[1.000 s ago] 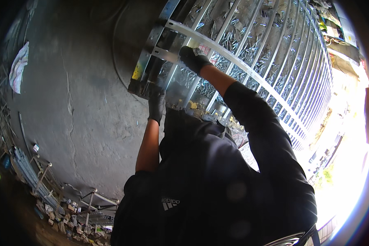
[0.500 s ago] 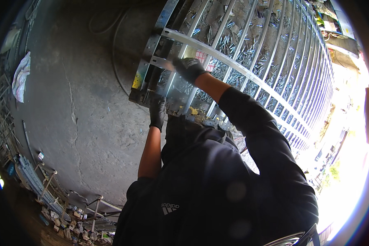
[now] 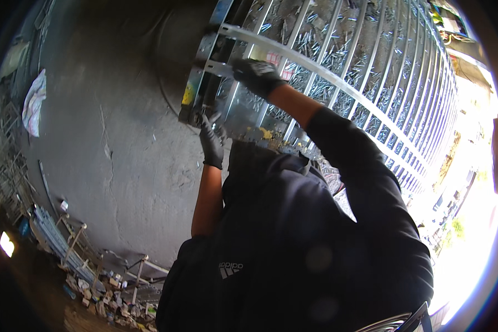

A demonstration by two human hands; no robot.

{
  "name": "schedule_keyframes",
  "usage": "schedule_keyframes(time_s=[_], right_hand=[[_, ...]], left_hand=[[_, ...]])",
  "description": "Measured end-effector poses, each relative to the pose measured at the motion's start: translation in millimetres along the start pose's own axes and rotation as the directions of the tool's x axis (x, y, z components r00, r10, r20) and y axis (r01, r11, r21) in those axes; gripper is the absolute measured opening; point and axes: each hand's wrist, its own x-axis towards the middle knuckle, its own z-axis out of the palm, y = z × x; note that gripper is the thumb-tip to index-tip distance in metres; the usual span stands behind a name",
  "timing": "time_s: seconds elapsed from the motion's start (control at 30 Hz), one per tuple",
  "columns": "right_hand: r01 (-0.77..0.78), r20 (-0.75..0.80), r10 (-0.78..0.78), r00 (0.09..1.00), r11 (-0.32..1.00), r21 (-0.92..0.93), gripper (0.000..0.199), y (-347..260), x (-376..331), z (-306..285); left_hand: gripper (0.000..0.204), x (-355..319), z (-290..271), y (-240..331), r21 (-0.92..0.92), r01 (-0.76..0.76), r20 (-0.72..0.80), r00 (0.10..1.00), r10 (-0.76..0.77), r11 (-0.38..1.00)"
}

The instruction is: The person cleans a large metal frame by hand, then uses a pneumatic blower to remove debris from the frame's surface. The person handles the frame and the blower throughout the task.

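Observation:
A long metal grille [image 3: 371,72] of thin upright bars and flat cross strips lies in front of me, running off to the right. My right hand [image 3: 256,75], in a black glove, grips a flat cross strip near the grille's left end. My left hand [image 3: 211,143], also black-gloved, is down at the lower left corner of the frame, fingers closed around something small and metallic that I cannot make out. My dark top fills the lower middle of the view.
A grey concrete floor [image 3: 110,144] spreads to the left. A white cloth [image 3: 33,102] lies at the far left. Metal frames and rubble [image 3: 88,271] are piled along the lower left. Bright daylight washes out the right edge.
The view has shifted, so the grille's left end sits a little lower and more to the right. My right hand slid slightly along the cross strip. The left hand stays at the frame corner.

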Motion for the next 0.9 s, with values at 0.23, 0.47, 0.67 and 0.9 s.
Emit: schedule_keyframes(time_s=[0.23, 0.47, 0.67, 0.9], right_hand=[[-0.217, 0.348, -0.007, 0.937, 0.770, 0.600, 0.025, -21.4, -110.5, 21.0], [0.105, 0.138, -0.141, 0.980, 0.964, 0.244, 0.023, -10.5, -152.2, 4.6], [-0.425, 0.309, 0.351, 0.884, 0.329, 0.843, 0.020, 6.0, -180.3, -6.4], [-0.321, 0.426, 0.055, 0.903, 0.744, 0.585, 0.019, 25.3, -163.1, -1.3]], left_hand=[[0.091, -15.8, 58.3, 23.3, -0.233, 0.299, 0.388, 0.901, -0.194, 0.925], [0.084, -17.7, 89.3, -3.9, -0.019, 0.304, 0.396, 0.877, -0.272, 0.952], [0.056, -23.8, 75.9, -10.8, 0.075, 0.331, 0.536, 0.782, -0.318, 0.941], [0.026, -22.7, 63.6, -23.3, 0.127, 0.263, 0.512, 0.809, -0.291, 0.956]])
